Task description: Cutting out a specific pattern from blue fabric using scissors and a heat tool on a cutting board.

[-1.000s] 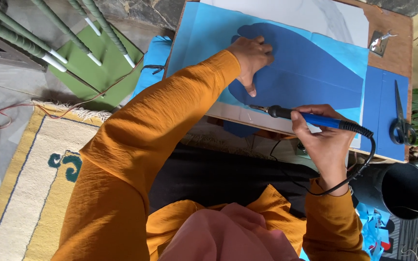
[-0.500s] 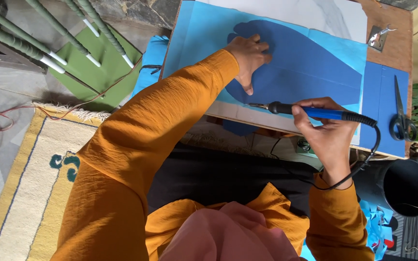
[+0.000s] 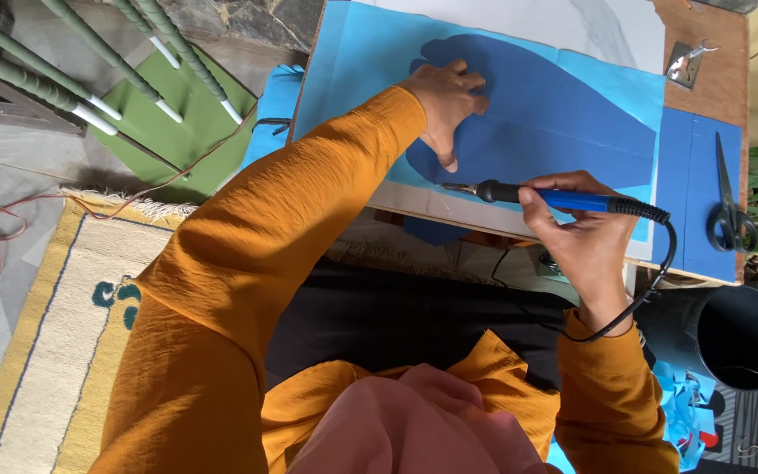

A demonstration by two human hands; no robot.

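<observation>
Here, around the work: black-handled scissors (image 3: 732, 211) lay at 3 o'clock on a dark blue strip (image 3: 699, 193), well apart from both hands. A small metal clip (image 3: 684, 63) sat at 1 o'clock on the bare wooden board (image 3: 730, 53). A black bucket (image 3: 734, 333) stood at 4 o'clock just off the board's near corner. Green chair legs (image 3: 116, 61) crossed the floor at 10 o'clock; a cream rug (image 3: 54, 307) lay at 8 o'clock.

My left hand (image 3: 449, 101) was pressed flat, fingers spread, on the dark blue sheet (image 3: 554, 123), which lay over a light blue sheet (image 3: 361, 70) at board centre. My right hand (image 3: 581, 233) was closed around the blue-handled soldering iron (image 3: 563, 198), its tip at the dark sheet's near edge, pointing to 9 o'clock. Its black cord (image 3: 660, 272) looped past my wrist.

Nothing lay between tip and left hand. The board's near edge ran just under the iron; open sheet extended toward 12 and 2 o'clock.

Against half a second earlier: the tip had shifted slightly toward 9 o'clock along the edge; the left hand had stayed planted.
</observation>
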